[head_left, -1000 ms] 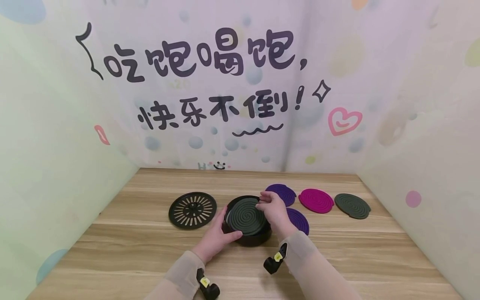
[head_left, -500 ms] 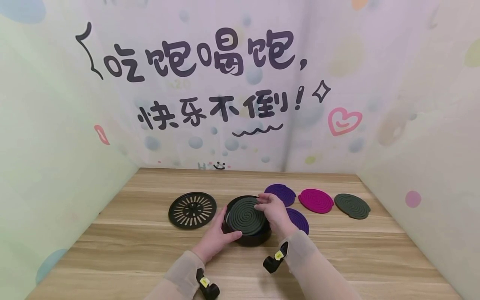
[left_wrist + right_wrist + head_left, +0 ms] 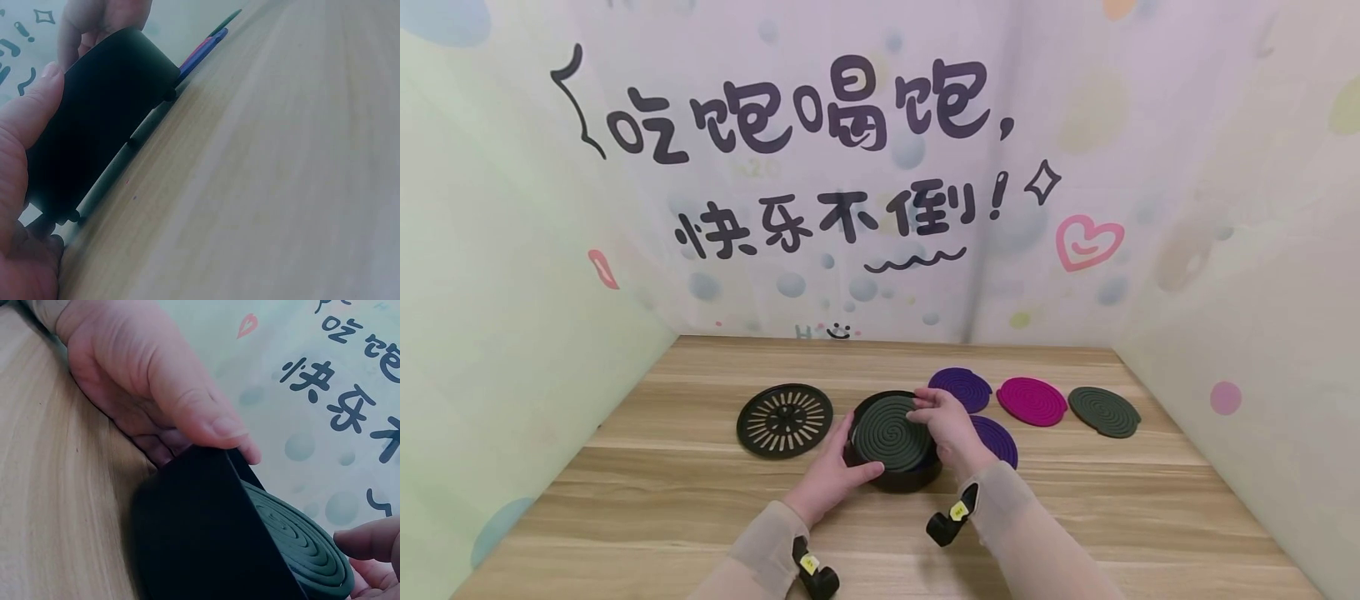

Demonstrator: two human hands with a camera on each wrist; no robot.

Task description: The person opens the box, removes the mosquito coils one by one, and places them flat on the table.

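A round black mosquito coil holder (image 3: 904, 481) stands in the middle of the table. Curved around its left side, my left hand (image 3: 829, 482) grips it, thumb over the near wall and fingers behind. A dark green mosquito coil (image 3: 891, 435) lies slightly tilted in the holder's mouth. My right hand (image 3: 951, 427) pinches that coil by its far right edge. In the right wrist view the green coil (image 3: 290, 534) rises a little past the rim, with the right thumb and fingers (image 3: 375, 540) at its edge. The holder hides what lies under the coil.
A slotted black lid (image 3: 785, 421) lies left of the holder. To the right are a purple coil (image 3: 961, 390), another purple coil (image 3: 996, 442) partly behind the right arm, a magenta coil (image 3: 1032, 402) and a green coil (image 3: 1105, 412). A printed cloth wall (image 3: 850, 292) rises behind the table.
The right hand and the green coil have shifted very slightly left. The left hand and the holder have stayed put.
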